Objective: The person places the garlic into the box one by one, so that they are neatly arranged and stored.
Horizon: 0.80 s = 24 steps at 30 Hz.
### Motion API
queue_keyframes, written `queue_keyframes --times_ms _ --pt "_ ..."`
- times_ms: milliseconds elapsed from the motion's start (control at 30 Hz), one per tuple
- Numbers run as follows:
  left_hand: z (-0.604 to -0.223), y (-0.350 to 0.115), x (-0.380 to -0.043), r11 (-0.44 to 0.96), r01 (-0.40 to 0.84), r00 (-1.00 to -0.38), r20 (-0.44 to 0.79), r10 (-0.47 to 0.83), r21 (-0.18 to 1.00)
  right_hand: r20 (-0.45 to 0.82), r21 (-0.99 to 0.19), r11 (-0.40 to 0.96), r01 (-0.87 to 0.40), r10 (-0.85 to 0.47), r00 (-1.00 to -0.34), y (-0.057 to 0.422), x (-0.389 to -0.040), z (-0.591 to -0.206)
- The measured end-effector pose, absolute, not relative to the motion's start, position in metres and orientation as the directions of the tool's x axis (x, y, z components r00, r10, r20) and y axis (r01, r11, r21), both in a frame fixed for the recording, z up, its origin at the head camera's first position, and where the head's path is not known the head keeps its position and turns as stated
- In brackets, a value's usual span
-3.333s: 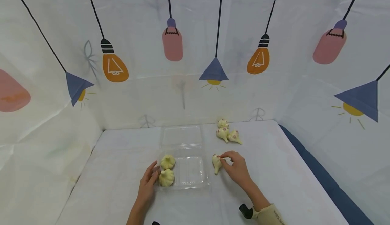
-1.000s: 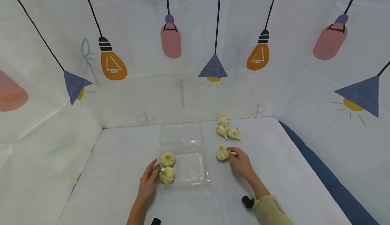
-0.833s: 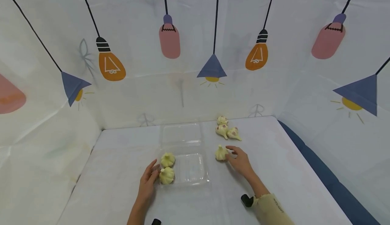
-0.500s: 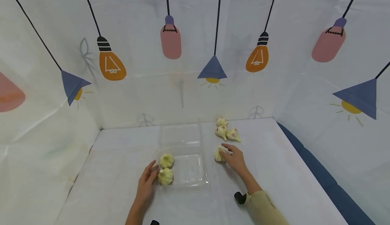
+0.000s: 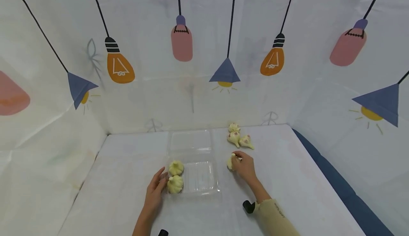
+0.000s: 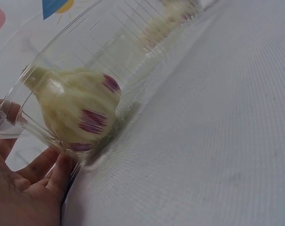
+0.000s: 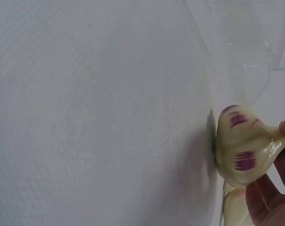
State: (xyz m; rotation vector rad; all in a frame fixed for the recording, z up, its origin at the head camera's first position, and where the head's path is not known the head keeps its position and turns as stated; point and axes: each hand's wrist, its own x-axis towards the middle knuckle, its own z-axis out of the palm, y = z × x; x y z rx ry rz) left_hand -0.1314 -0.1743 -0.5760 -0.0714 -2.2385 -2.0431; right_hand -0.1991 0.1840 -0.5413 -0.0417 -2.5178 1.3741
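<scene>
A clear plastic container [image 5: 200, 192] lies open, its hinged lid [image 5: 190, 140] folded back. Two pale garlic bulbs, a rear one [image 5: 176, 167] and a front one [image 5: 175, 184], sit along its left side. At that side my left hand [image 5: 154, 192] holds the container's rim; the left wrist view shows fingers [image 6: 61, 170] against its corner. To the right of the container, my right hand [image 5: 245, 167] grips another garlic bulb [image 7: 246, 146] near its stem. This bulb stands upright with purple streaks, its base touching or very close to the table; fingers partly hide it in the head view.
Three garlic bulbs cluster near the table's back edge: a rear one [image 5: 234, 127], a middle one [image 5: 234, 138] and a right one [image 5: 246, 141]. The white table [image 5: 287, 179] meets a lamp-patterned white sheet [image 5: 147, 97] behind. Something dark blue [image 5: 338, 186] lies beyond its right edge.
The right-hand bulb went from lying on its side to standing upright. My right hand then moved left over it and closed its fingers around it. The left hand stayed at the container.
</scene>
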Motion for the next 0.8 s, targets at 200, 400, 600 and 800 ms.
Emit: queue_keyframes --times_ms 200,400,600,800 --pt "-0.571 -0.173 -0.134 0.098 0.073 -0.996 0.077 -0.037 0.993 0.265 -0.827 0.544 -0.138 0.161 -0.951 0.184 -0.199 -0.541" --pt "-0.576 -0.171 -0.132 0.085 0.067 -0.997 0.07 -0.041 0.994 0.323 -0.823 0.526 -0.213 0.124 -0.938 0.182 -0.192 -0.542" --pt "-0.579 -0.171 -0.132 0.09 0.14 -0.989 0.143 -0.036 0.986 0.505 -0.742 0.552 -0.38 0.087 -0.859 0.177 -0.191 -0.539" --pt "-0.579 -0.172 -0.132 0.08 0.117 -0.992 0.12 -0.042 0.99 0.622 -0.671 0.565 -0.48 0.076 -0.78 0.164 -0.19 -0.526"
